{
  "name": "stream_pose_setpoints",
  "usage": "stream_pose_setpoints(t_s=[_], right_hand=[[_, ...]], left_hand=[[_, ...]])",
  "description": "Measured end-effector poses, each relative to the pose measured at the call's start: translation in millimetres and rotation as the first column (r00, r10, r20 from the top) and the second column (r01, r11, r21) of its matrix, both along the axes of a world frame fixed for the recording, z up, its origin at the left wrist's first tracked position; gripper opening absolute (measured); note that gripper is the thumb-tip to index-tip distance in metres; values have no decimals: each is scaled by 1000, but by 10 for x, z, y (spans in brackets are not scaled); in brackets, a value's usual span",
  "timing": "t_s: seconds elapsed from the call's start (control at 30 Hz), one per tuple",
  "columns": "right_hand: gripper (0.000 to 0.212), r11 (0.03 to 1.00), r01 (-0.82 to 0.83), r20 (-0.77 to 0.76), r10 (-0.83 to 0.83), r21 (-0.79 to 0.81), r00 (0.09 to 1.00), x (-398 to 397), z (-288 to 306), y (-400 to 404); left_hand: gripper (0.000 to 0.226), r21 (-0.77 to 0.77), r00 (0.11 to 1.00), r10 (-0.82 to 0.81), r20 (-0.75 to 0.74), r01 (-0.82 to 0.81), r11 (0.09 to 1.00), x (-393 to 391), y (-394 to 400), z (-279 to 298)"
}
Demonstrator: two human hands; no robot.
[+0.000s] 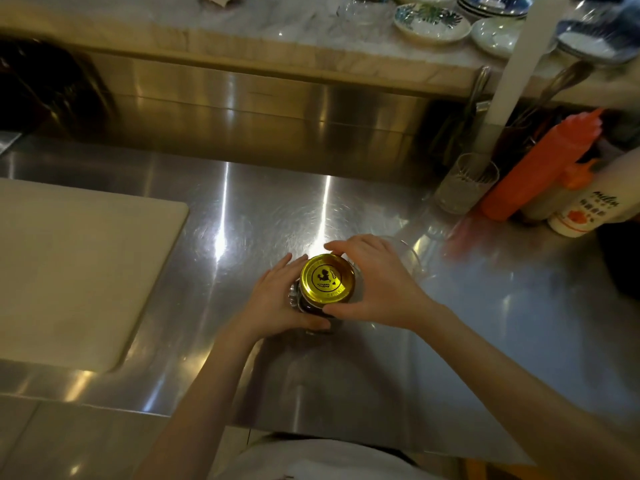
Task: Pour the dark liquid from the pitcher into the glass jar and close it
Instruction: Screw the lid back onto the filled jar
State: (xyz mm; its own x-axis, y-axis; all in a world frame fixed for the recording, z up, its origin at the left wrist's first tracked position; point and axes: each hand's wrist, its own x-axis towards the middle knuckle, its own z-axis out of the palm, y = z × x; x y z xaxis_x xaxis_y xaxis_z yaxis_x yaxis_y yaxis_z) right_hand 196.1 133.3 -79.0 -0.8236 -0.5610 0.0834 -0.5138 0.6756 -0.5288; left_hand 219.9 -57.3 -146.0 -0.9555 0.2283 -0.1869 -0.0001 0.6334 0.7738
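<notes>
Your glass jar (pixel 313 311) stands on the steel worktop (pixel 346 375), near its front edge and about mid-width. Dark liquid shows through the glass below the lid. One gold lid (pixel 327 278) sits on the jar mouth: a round black emblem at its centre, lettering along the rim too small to read.

Your left hand (pixel 277 303) wraps the jar's side, fingers (pixel 277 268) curled round the far wall and the thumb clamped across the near wall. Your right hand (pixel 377 282) holds the lid from the right, its fingers curled over the far rim and the thumb pressed on the near rim.

One clear glass pitcher (pixel 412 258) stands just behind your right hand, mostly hidden by it; you cannot tell from here what is in it.

Right rear of the worktop: two squeeze bottles, one orange squeeze bottle (pixel 540 168) leaning, one white squeeze bottle (pixel 592 202) with an orange cap. The white one's label reads roughly "milm" in dark script over an orange graphic; the smaller characters are unreadable. One clear tumbler (pixel 464 183) stands left of the orange bottle.

One pale cutting board (pixel 79 268) lies flat at the left.

On the raised marble shelf (pixel 242 32) behind: patterned dishes (pixel 433 22), several, blurred, count uncertain.
</notes>
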Motion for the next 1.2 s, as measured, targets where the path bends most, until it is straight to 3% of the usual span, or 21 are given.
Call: stream_pose_setpoints(t_s=[0.13,0.4,0.57,0.97,1.2], right_hand=[[81,999,32,32,-33,40,999,26,4,19],[74,963,82,-92,-60,258,994,43,89,-62],[66,952,131,-195,-77,277,978,77,111,-147],[72,927,167,-159,-119,336,980,23,135,-145],[75,884,345,-222,-285,314,932,172,63,-254]], left_hand=[[101,23,999,19,39,-20,1000,7,5,-12],[99,85,997,40,68,-46,995,25,28,-14],[92,108,997,46,68,-53,993,35,41,6],[92,137,994,69,81,-79,987,54,54,65],[85,173,995,71,70,-82,982,70,69,88]])
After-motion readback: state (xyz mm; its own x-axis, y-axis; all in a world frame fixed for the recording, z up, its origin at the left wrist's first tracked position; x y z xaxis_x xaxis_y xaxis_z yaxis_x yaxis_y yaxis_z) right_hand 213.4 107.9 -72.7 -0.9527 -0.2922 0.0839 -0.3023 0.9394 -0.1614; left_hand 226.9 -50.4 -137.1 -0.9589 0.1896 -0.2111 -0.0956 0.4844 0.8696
